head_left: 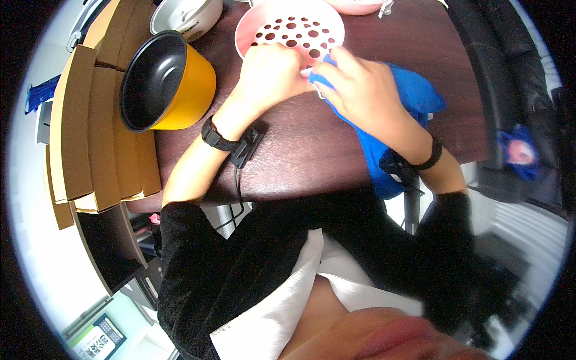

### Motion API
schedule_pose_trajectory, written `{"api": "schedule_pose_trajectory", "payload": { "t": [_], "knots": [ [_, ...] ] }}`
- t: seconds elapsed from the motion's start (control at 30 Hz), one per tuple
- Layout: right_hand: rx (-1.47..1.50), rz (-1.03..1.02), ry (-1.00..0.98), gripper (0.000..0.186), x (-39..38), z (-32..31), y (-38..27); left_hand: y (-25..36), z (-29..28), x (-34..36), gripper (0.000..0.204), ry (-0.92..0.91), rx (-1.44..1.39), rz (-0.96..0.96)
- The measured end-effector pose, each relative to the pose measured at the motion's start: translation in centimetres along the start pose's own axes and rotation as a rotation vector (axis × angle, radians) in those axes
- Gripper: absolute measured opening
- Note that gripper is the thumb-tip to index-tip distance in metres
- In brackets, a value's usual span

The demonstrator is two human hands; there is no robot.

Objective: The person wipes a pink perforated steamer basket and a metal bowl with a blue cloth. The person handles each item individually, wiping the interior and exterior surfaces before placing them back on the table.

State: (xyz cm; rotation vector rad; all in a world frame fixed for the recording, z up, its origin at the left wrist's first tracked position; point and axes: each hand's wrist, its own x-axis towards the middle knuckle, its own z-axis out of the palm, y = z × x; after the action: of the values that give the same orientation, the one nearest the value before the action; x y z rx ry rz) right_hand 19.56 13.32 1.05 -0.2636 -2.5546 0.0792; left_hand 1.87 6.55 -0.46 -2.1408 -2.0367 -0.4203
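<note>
A pink colander [321,13] with round holes is at the far middle of the table, tilted so its holed bottom shows. My left hand [273,72] closes on its near edge, its fingers partly hidden behind the hand. My right hand [366,90] grips a blue cloth [417,87], bunched in the fingers at a small pale part of the colander's edge beside my left thumb. The rest of the cloth drapes under my right forearm and over the table's front edge.
A yellow pot [192,90] with a black inside lies tipped at the left, near cardboard boxes [108,132]. Behind it is a white bowl [195,18]; another pink item [354,5] is at the far edge. A black cable [239,186] hangs from my left wrist device over the dark table [300,162].
</note>
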Motion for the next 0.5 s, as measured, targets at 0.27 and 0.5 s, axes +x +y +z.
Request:
{"api": "schedule_pose_trajectory", "payload": {
  "t": [0.27, 0.5],
  "knots": [
    [0.084, -0.103, -0.154, 0.014, -0.5, -1.0, 1.0, 0.3, -0.3, -0.1, 0.033, -0.007, -0.01, -0.037],
    [0.049, -0.002, -0.01, 0.02, -0.4, 0.1, 0.5, 0.3, 0.0, 0.0, 0.032, 0.012, -0.012, 0.003]
  ]
}}
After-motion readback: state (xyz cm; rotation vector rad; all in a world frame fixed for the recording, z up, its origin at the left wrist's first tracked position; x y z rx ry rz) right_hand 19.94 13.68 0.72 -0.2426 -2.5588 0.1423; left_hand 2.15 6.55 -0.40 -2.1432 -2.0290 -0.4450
